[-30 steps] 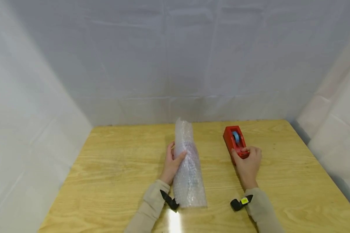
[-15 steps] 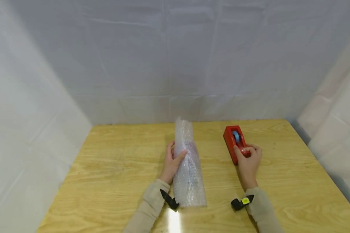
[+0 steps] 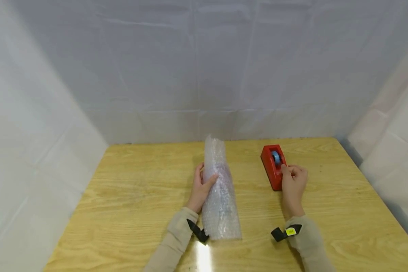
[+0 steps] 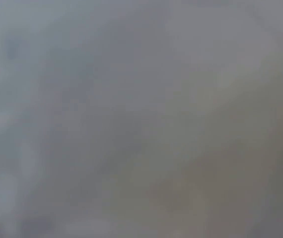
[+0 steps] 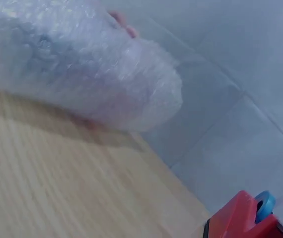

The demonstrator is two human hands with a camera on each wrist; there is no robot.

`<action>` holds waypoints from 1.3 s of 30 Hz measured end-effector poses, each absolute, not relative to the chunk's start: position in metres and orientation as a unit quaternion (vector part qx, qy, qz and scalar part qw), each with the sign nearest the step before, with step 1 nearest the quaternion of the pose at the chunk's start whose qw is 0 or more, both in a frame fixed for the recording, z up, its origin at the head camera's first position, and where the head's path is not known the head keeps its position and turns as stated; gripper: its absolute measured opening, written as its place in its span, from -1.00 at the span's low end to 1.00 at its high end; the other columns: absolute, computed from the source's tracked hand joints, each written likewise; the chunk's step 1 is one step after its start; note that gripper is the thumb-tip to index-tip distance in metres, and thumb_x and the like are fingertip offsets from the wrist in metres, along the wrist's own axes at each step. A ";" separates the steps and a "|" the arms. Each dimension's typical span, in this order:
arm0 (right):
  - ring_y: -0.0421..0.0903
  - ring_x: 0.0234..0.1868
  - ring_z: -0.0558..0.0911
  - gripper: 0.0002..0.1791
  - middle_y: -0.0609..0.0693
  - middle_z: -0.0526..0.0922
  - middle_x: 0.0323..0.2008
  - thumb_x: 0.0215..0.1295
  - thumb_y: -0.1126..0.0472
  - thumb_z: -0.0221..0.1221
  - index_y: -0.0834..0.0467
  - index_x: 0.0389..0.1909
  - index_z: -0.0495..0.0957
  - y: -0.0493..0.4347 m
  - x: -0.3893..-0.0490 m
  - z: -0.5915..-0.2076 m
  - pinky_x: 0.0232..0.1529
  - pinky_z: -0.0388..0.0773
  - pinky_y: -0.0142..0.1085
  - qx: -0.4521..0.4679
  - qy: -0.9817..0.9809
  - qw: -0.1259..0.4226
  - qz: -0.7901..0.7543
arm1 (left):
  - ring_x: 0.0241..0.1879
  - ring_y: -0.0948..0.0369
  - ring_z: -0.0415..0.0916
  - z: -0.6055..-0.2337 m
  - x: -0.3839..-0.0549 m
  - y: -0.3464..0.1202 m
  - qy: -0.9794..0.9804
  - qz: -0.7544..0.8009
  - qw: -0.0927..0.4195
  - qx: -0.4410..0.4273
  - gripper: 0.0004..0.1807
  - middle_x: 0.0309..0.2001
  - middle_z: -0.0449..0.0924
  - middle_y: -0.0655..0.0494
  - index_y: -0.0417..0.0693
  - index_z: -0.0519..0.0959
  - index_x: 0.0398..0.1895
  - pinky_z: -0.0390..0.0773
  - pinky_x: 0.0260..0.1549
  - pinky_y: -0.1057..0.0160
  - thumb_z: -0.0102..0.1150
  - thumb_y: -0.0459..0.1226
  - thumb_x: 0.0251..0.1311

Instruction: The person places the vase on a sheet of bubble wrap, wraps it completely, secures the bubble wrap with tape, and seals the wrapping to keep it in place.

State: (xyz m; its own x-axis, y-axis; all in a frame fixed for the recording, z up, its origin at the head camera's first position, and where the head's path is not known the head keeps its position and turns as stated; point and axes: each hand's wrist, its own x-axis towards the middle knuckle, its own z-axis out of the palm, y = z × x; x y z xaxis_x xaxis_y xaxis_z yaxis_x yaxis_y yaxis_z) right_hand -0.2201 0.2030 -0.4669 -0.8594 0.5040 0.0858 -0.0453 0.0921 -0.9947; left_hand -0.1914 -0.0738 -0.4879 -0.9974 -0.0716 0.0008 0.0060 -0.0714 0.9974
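Observation:
A roll of bubble wrap (image 3: 221, 200), bundled round something faintly purple, lies lengthwise on the table. My left hand (image 3: 200, 189) grips its left side, thumb on top and the other fingers partly hidden behind it. The bundle (image 5: 97, 74) fills the upper left of the right wrist view. A red tape dispenser (image 3: 271, 166) with a blue-cored tape roll (image 3: 275, 157) stands to the right. At its front end my right hand (image 3: 294, 187) has thumb and forefinger pinched together on the tape end; the clear strip itself is hard to make out. The left wrist view is only blur.
The wooden table (image 3: 139, 196) spreads out on both sides of the bundle. White sheeting (image 3: 156, 75) hangs behind the table and at both sides. Each wrist wears a black strap (image 3: 198, 231).
My right hand has shifted slightly right and up from the dispenser's front, its fingers drawing closer together. The left hand and the bubble wrap stay in place.

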 end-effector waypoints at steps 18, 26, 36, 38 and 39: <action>-0.11 0.01 0.42 -0.71 0.07 0.49 -0.05 0.36 0.40 0.09 0.53 -0.51 0.38 0.199 -0.188 -0.476 -0.05 0.36 -0.38 -0.169 -0.577 0.228 0.766 | 0.01 0.05 0.50 -0.489 -0.189 -0.078 -0.685 -0.727 0.025 0.035 -0.22 0.17 0.41 -0.19 0.04 0.08 0.50 0.55 -0.05 0.09 0.26 -0.17 0.31; -0.05 -0.09 0.47 -0.74 0.10 0.51 -0.18 0.33 0.48 0.04 0.59 -0.53 0.37 0.200 -0.184 -0.487 -0.14 0.45 -0.42 -0.138 -0.522 0.278 0.794 | 0.00 0.09 0.50 -0.489 -0.189 -0.076 -0.683 -0.730 0.012 0.037 -0.21 0.17 0.41 -0.17 0.05 0.05 0.51 0.56 -0.06 0.13 0.25 -0.18 0.32; -0.11 -0.31 0.49 -0.41 -0.07 0.57 -0.45 0.16 0.15 0.42 0.43 -0.73 0.30 0.207 -0.188 -0.499 -0.31 0.42 -0.41 -0.174 -0.566 0.254 0.765 | -0.03 0.09 0.50 -0.458 -0.176 -0.072 -0.686 -0.727 0.017 0.021 -0.26 0.14 0.42 -0.26 -0.17 0.06 0.48 0.56 -0.06 0.12 0.20 -0.28 0.34; -0.14 -0.38 0.52 -0.41 -0.09 0.62 -0.48 0.08 0.14 0.48 0.36 -0.79 0.31 0.209 -0.190 -0.498 -0.41 0.46 -0.44 -0.190 -0.569 0.231 0.766 | -0.04 0.11 0.51 -0.454 -0.174 -0.072 -0.686 -0.727 0.018 0.021 -0.26 0.13 0.42 -0.25 -0.17 0.07 0.47 0.55 -0.07 0.14 0.20 -0.28 0.34; -0.15 -0.40 0.54 -0.41 -0.09 0.64 -0.48 0.06 0.14 0.49 0.34 -0.81 0.32 0.210 -0.191 -0.498 -0.45 0.49 -0.45 -0.194 -0.566 0.221 0.770 | -0.05 0.11 0.51 -0.453 -0.173 -0.072 -0.686 -0.727 0.019 0.021 -0.27 0.12 0.43 -0.24 -0.16 0.07 0.47 0.55 -0.07 0.14 0.20 -0.28 0.34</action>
